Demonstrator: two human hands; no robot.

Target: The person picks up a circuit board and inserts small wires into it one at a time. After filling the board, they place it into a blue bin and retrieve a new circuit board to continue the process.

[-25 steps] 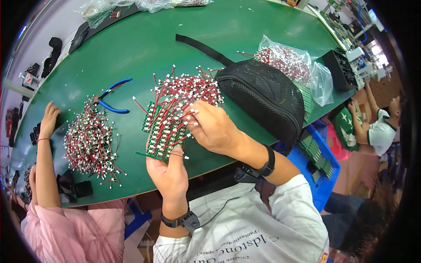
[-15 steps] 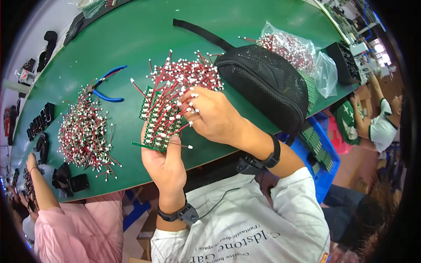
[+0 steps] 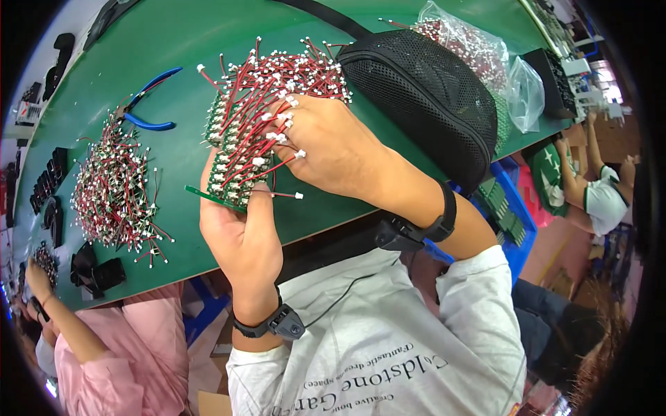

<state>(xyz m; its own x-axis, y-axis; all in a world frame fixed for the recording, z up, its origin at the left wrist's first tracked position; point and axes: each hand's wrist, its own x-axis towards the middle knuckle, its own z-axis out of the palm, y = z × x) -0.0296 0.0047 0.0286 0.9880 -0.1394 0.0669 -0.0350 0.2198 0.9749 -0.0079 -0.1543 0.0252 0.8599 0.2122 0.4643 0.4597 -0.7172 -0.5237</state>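
A green circuit board panel [image 3: 220, 182] with rows of small parts is tilted up in my left hand [image 3: 243, 239]. The thumb presses on its near edge and the fingers are behind it. Red and black wires with white plugs fan out from the board's rows. My right hand [image 3: 329, 145] is curled closed over the board's right side, pinching several of these connector wires [image 3: 281, 166]; white plugs poke out between its fingers. Its fingertips are partly hidden. Just beyond both hands lies a pile of the same wires [image 3: 298, 69].
To the left are blue-handled pliers [image 3: 152, 126] and a heap of wired small boards [image 3: 114, 191]. A black mesh bag [image 3: 416, 90] and a clear plastic bag [image 3: 525, 93] stand on the right. A blue crate [image 3: 528, 243] holds green boards. A co-worker's hand [image 3: 39, 281] is at far left.
The whole view has shifted, so the table things sit higher and mostly further left. My left hand still holds the panel, and my right hand stays closed on the wires.
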